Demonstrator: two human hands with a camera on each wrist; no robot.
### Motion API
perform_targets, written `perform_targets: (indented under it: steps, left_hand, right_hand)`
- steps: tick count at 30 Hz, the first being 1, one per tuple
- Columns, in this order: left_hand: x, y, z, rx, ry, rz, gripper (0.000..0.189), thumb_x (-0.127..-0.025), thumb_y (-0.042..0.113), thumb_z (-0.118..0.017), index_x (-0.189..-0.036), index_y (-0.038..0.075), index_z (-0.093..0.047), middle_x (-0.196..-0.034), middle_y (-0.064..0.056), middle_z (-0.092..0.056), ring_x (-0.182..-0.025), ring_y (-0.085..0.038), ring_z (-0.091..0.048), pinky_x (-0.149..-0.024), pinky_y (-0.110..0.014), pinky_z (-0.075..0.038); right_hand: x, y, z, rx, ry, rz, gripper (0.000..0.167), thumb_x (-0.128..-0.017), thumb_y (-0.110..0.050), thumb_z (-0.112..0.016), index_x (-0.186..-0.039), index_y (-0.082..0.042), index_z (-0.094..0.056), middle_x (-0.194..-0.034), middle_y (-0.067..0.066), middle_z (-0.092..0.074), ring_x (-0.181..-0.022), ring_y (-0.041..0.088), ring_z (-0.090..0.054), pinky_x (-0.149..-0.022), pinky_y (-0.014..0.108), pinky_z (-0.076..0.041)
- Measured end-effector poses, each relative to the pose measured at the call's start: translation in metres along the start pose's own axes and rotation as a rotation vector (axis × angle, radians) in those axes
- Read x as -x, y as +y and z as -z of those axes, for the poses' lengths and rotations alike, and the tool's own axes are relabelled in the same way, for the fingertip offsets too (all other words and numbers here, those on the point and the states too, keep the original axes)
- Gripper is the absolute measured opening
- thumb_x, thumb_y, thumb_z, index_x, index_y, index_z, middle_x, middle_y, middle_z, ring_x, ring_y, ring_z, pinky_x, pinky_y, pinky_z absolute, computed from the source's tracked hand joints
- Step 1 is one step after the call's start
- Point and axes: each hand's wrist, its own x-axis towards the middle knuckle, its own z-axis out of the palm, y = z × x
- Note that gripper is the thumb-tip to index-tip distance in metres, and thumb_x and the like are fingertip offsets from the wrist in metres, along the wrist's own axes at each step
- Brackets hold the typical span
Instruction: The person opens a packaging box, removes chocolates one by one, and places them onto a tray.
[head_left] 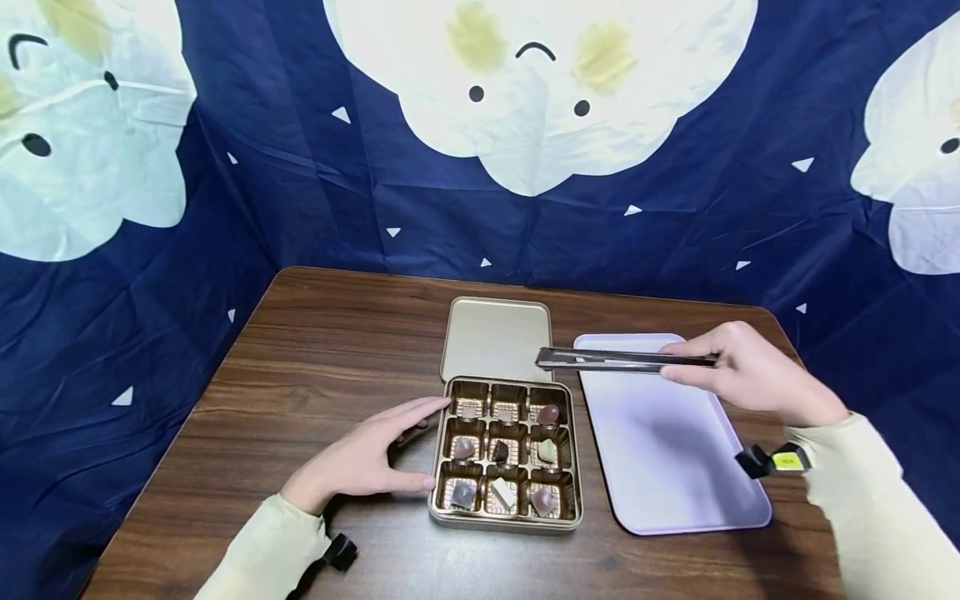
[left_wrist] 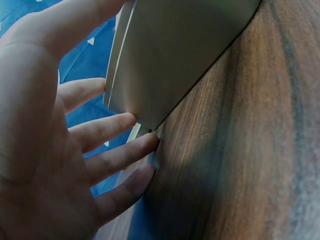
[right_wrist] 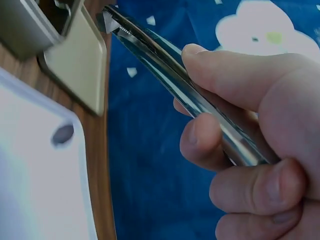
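A square tin of chocolates (head_left: 506, 523) has a gold divided insert. Its back left and back middle compartments hold no chocolate; a brown chocolate (head_left: 549, 414) sits back right, and the front two rows hold one each. My left hand (head_left: 367, 454) rests along the tin's left side, thumb and index fingertip touching it, other fingers extended. My right hand (head_left: 738, 367) grips metal tongs (head_left: 626, 360), held level with their tips pointing left over the tin's lid (head_left: 495, 333). Whether the tongs' tips hold anything is unclear. In the right wrist view, a dark oval piece (right_wrist: 63, 135) lies on the tray.
The lilac tray (head_left: 660, 467) lies right of the tin, partly beneath the right hand and tongs. The flat lid touches or nearly touches the tin's back edge. A blue patterned cloth (head_left: 450, 217) hangs behind the wooden table (head_left: 330, 350).
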Motion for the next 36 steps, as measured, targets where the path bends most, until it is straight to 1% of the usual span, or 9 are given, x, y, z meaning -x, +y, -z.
perform_targets:
  steps: [1,2,4,7,8,9,13,23,36]
  left_hand:
    - [0.000,0.000,0.000,0.001,0.000,0.001,0.102,-0.082,0.063,-0.083,-0.166,0.029,-0.035,-0.167,0.006,-0.039,-0.145,-0.019,-0.048,-0.119,-0.054,-0.040]
    - [0.000,0.000,0.000,0.002,0.000,0.002,0.102,-0.082,0.063,-0.083,-0.166,0.030,-0.035,-0.167,0.005,-0.039,-0.145,-0.019,-0.047,-0.119,-0.055,-0.040]
    - [0.001,0.001,0.001,-0.003,0.001,0.011,0.102,-0.081,0.064,-0.083,-0.166,0.031,-0.034,-0.167,0.002,-0.040,-0.147,-0.021,-0.046,-0.119,-0.056,-0.039]
    - [0.002,0.002,0.002,-0.006,0.003,0.027,0.102,-0.081,0.065,-0.083,-0.165,0.033,-0.035,-0.167,0.001,-0.040,-0.147,-0.022,-0.046,-0.118,-0.058,-0.039]
    - [0.002,0.002,0.002,-0.008,0.004,0.031,0.103,-0.081,0.065,-0.083,-0.165,0.033,-0.035,-0.167,0.000,-0.040,-0.147,-0.022,-0.046,-0.118,-0.059,-0.039]
    - [0.002,0.003,0.002,-0.010,0.005,0.035,0.103,-0.080,0.065,-0.083,-0.165,0.033,-0.035,-0.167,0.001,-0.040,-0.146,-0.022,-0.046,-0.118,-0.059,-0.039]
    - [0.002,0.004,0.002,-0.013,0.007,0.034,0.102,-0.081,0.061,-0.085,-0.165,0.032,-0.035,-0.167,0.000,-0.041,-0.146,-0.022,-0.046,-0.118,-0.058,-0.039]
    - [0.001,0.005,0.001,-0.016,0.008,0.019,0.101,-0.081,0.059,-0.086,-0.165,0.032,-0.036,-0.167,0.002,-0.041,-0.148,-0.022,-0.044,-0.119,-0.056,-0.040]
    - [0.001,0.004,0.003,0.001,-0.007,0.027,0.102,-0.081,0.067,-0.081,-0.165,0.032,-0.035,-0.167,-0.001,-0.041,-0.147,-0.022,-0.046,-0.118,-0.058,-0.039]
  right_hand:
    - [0.005,0.004,0.003,-0.001,0.010,-0.036,0.020,-0.092,-0.019,-0.083,-0.112,-0.013,-0.084,-0.075,-0.011,-0.073,-0.044,-0.007,-0.029,-0.038,0.021,-0.031]
    - [0.010,0.007,0.006,0.000,0.021,-0.069,0.020,-0.092,-0.019,-0.083,-0.111,-0.013,-0.084,-0.078,-0.009,-0.074,-0.043,-0.006,-0.027,-0.037,0.022,-0.031]
    - [0.020,0.016,0.011,0.007,0.027,-0.140,0.022,-0.093,-0.022,-0.082,-0.113,-0.013,-0.084,-0.064,-0.012,-0.063,-0.043,-0.005,-0.026,-0.035,0.023,-0.029]
    - [0.035,0.031,0.016,0.020,0.036,-0.244,0.028,-0.094,-0.026,-0.081,-0.116,-0.009,-0.082,-0.057,-0.013,-0.050,-0.043,-0.003,-0.023,-0.034,0.024,-0.027]
    - [0.040,0.036,0.017,0.024,0.042,-0.264,0.030,-0.094,-0.026,-0.082,-0.117,-0.007,-0.082,-0.059,-0.013,-0.055,-0.044,-0.003,-0.026,-0.035,0.025,-0.028]
    - [0.044,0.041,0.017,0.025,0.045,-0.282,0.032,-0.094,-0.026,-0.082,-0.118,-0.005,-0.081,-0.056,-0.014,-0.049,-0.045,-0.002,-0.029,-0.036,0.026,-0.028]
    - [0.060,0.059,0.017,0.030,0.086,-0.331,0.032,-0.092,-0.025,-0.083,-0.116,-0.003,-0.081,-0.055,-0.015,-0.050,-0.049,0.001,-0.032,-0.039,0.028,-0.028]
    - [0.078,0.088,0.010,0.038,0.083,-0.361,0.022,-0.094,-0.022,-0.081,-0.108,-0.005,-0.084,-0.053,-0.017,-0.039,-0.048,0.001,-0.032,-0.040,0.028,-0.028]
    - [0.079,0.094,0.007,0.082,0.071,-0.344,0.022,-0.093,-0.021,-0.081,-0.106,-0.004,-0.084,-0.052,-0.018,-0.038,-0.047,0.001,-0.031,-0.041,0.027,-0.029]
